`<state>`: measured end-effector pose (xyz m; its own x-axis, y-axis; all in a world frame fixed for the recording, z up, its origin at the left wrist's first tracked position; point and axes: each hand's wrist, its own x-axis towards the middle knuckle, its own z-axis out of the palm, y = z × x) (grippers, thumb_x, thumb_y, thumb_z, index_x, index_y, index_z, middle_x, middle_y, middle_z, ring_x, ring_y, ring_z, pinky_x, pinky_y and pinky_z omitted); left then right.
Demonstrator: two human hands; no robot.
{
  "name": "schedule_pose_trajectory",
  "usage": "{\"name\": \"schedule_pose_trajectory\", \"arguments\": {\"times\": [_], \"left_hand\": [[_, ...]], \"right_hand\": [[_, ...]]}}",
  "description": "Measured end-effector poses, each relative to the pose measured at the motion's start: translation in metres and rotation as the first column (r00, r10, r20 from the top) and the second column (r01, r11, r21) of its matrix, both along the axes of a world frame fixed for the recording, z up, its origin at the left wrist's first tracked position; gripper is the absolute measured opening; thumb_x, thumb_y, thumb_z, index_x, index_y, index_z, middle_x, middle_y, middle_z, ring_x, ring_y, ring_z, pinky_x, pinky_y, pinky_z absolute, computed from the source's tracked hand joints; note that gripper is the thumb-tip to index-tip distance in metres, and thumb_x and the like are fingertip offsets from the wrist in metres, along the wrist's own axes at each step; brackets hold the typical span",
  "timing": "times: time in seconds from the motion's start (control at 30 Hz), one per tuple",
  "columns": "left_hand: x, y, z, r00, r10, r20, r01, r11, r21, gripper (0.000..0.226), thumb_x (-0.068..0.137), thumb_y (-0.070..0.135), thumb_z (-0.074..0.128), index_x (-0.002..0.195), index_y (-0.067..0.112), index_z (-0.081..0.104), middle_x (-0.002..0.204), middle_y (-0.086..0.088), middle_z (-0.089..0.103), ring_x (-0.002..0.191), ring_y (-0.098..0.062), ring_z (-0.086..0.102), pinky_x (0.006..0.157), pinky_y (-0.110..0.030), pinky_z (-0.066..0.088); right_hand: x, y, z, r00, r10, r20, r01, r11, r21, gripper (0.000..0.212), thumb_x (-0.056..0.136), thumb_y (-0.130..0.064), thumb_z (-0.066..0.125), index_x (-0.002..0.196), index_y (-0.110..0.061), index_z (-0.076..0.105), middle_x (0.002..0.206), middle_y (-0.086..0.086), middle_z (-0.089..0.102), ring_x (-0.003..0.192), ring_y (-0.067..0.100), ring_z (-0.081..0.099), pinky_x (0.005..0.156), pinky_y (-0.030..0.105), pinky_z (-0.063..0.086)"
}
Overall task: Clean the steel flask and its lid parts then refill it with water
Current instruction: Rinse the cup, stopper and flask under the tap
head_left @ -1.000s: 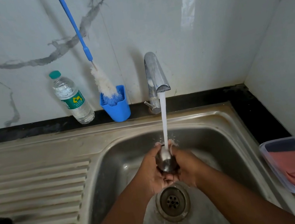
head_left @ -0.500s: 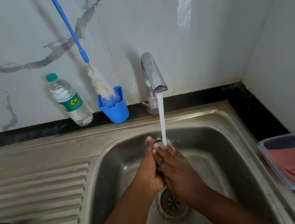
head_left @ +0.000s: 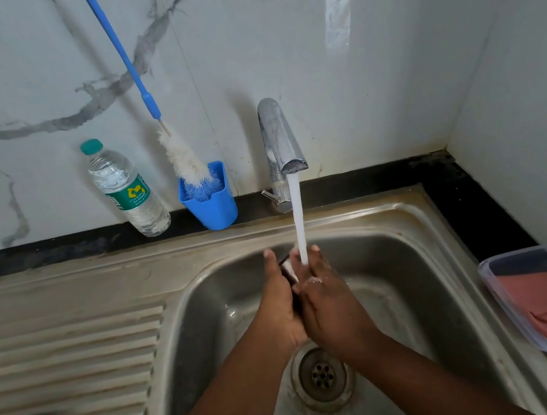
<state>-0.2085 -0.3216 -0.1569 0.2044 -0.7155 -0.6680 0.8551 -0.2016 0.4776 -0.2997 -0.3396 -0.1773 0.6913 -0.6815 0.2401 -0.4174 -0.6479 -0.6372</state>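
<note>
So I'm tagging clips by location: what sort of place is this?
Most likely a home kitchen sink corner: a steel sink with ribbed drainboard, a running tap, and a bottle brush against marble-look wall tiles.

two hands (head_left: 279, 305) (head_left: 329, 307), one tap (head_left: 279, 137), one stream of water (head_left: 298, 218), one plastic bottle (head_left: 125, 189), one bottle brush (head_left: 167, 137), one blue cup (head_left: 211, 203), one drain (head_left: 322, 375), one sink (head_left: 447, 289), one lidless tub (head_left: 503, 293) at its right edge.

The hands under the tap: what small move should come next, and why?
Probably turn the lid part between the palms. The left hand and right hand press it edge-up, and the stream lands mostly on the right fingers, so its hidden faces likely need rinsing.
</note>
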Motion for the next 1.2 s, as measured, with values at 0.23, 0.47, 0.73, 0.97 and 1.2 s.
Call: {"name": "schedule_pose_trajectory", "arguments": {"times": [0.23,0.47,0.73,0.97,1.2], "left_hand": [[-0.004,0.013,0.001,1.000,-0.001,-0.018,-0.001,0.992,-0.123,0.063,0.079,0.058,0.068,0.117,0.008,0.068,0.106,-0.009,0.071,0.095,-0.019,0.071,0.098,-0.036,0.052],[-0.005,0.016,-0.003,0.989,0.077,-0.126,-0.087,0.994,-0.073,0.074,0.086,0.064,0.056,0.127,0.003,0.063,0.125,-0.021,0.065,0.115,-0.030,0.065,0.104,-0.043,0.048],[0.003,0.010,-0.007,0.989,0.032,-0.141,-0.049,0.992,-0.117,0.085,0.083,0.081,0.038,0.115,0.010,0.072,0.103,-0.012,0.071,0.099,-0.027,0.067,0.108,-0.044,0.043],[-0.010,0.015,-0.004,0.996,0.005,-0.088,-0.014,0.994,-0.112,0.066,0.080,0.056,0.070,0.127,0.010,0.066,0.124,-0.012,0.068,0.115,-0.027,0.065,0.106,-0.048,0.046],[-0.008,0.010,0.006,0.993,0.019,-0.117,-0.010,0.997,0.078,0.080,0.080,0.072,0.058,0.121,0.003,0.068,0.100,-0.018,0.072,0.091,-0.030,0.070,0.085,-0.042,0.056]], "right_hand": [[-0.011,-0.004,-0.006,0.927,0.060,0.371,-0.122,0.982,0.146,0.050,0.097,-0.027,0.049,0.144,-0.037,0.034,0.148,-0.038,0.025,0.144,-0.004,0.015,0.118,0.023,0.019],[-0.001,-0.005,-0.008,0.924,-0.224,0.309,0.055,0.879,0.473,0.063,0.082,-0.038,0.069,0.141,-0.030,0.048,0.140,-0.012,0.051,0.127,0.001,0.048,0.105,0.034,0.044],[0.001,-0.002,0.001,0.999,0.034,0.008,-0.035,0.997,0.074,0.058,0.094,-0.038,0.030,0.148,-0.036,0.009,0.160,-0.006,0.014,0.148,0.012,0.001,0.121,0.033,0.009],[-0.008,-0.002,-0.006,0.989,-0.077,0.124,0.053,0.980,0.192,0.060,0.093,-0.035,0.050,0.149,-0.037,0.029,0.156,-0.011,0.029,0.145,0.004,0.019,0.119,0.033,0.024],[-0.013,0.002,-0.004,0.972,-0.234,0.032,0.211,0.921,0.326,0.072,0.087,-0.048,0.062,0.149,-0.033,0.029,0.123,-0.006,0.055,0.117,0.009,0.051,0.090,0.021,0.039]]}}
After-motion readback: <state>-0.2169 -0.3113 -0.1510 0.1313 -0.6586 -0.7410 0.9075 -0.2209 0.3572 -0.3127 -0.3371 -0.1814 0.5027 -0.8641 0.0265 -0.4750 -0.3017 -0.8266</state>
